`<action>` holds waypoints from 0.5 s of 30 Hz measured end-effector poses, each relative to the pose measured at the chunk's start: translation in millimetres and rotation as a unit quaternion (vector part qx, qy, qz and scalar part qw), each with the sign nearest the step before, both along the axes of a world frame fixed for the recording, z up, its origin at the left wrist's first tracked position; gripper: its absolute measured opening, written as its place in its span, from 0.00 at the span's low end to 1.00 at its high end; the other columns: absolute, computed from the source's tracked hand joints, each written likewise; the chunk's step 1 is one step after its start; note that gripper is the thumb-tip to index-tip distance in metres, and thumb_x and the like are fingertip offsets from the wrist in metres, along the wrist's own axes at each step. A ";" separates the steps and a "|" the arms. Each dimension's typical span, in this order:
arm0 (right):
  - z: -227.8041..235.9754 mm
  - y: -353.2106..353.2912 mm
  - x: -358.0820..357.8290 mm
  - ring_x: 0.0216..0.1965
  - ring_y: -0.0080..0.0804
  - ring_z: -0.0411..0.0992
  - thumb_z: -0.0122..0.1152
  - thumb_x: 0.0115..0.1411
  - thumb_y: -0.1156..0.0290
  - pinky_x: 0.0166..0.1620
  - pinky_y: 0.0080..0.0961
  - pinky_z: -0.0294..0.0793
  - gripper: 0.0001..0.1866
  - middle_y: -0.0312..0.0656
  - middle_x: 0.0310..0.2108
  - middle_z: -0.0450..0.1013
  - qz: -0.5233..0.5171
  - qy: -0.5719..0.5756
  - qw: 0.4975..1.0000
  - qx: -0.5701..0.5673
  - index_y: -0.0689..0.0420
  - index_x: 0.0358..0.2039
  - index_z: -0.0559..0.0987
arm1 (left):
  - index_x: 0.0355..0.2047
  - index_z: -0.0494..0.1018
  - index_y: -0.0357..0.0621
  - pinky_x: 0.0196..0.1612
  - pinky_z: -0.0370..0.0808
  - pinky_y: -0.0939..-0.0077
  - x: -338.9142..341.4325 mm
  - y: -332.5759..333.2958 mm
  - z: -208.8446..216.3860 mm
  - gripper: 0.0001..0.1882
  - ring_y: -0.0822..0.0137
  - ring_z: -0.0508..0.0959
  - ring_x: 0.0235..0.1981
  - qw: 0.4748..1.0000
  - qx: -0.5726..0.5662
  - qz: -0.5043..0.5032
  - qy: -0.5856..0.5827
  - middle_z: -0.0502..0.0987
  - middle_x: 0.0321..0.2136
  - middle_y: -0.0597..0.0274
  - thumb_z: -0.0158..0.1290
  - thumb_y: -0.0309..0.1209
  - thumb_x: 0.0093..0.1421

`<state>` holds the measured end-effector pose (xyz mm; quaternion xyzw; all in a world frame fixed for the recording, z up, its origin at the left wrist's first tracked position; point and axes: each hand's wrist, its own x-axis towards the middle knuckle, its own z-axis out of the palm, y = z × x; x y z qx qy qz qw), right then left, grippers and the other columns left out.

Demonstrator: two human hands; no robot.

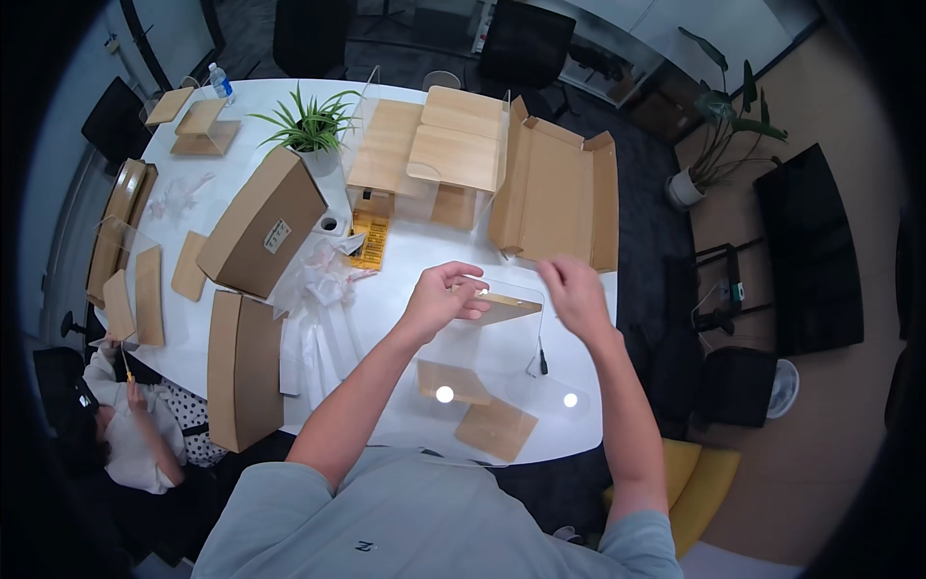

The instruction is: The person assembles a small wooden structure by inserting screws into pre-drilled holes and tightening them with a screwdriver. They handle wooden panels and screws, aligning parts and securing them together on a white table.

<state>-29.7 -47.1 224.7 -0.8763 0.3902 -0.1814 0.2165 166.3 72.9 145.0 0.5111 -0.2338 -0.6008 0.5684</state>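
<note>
Nearest, on the body side of the wooden board (514,308), a flat wooden piece (497,430) is seen, then a black-handled tool (543,363) below the board's right end. Over the white table (395,333), the board is clasped at its left end by the left hand (442,301). Off its right end, the right hand (577,294) is bunched; whether anything is gripped cannot be told. Stiff and fairly light, the board is probably best held by its edges. Beyond it, an open carton (555,188) is placed.

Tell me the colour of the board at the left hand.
The board at the left hand is light tan, seen best in the head view.
</note>
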 end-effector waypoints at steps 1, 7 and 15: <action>-4.8 -5.4 -16.1 0.32 0.54 0.76 0.56 0.69 0.60 0.38 0.44 0.73 0.19 0.53 0.28 0.77 -0.046 -0.006 0.999 0.022 0.63 0.30 0.81 | 0.54 0.72 0.30 0.38 0.87 0.75 0.5 1.2 0.7 0.15 0.60 0.87 0.38 1.000 0.003 -0.001 -0.002 0.82 0.43 0.48 0.50 0.21 0.68; -154.4 -11.5 -156.2 0.38 0.52 0.79 0.59 0.65 0.58 0.42 0.44 0.78 0.16 0.53 0.34 0.81 -0.234 0.119 0.955 0.141 0.60 0.36 0.82 | 0.54 0.71 0.30 0.37 0.87 0.76 -3.0 -2.3 -1.6 0.15 0.60 0.87 0.37 1.000 -0.001 -0.006 -0.013 0.82 0.45 0.47 0.51 0.21 0.67; -285.5 56.8 -196.2 0.47 0.48 0.78 0.63 0.63 0.55 0.49 0.46 0.78 0.16 0.48 0.44 0.78 -0.227 0.255 0.908 0.243 0.54 0.42 0.81 | 0.55 0.70 0.31 0.36 0.88 0.75 -3.7 -7.7 9.1 0.16 0.59 0.87 0.37 0.997 0.046 -0.008 -0.058 0.82 0.45 0.47 0.50 0.22 0.69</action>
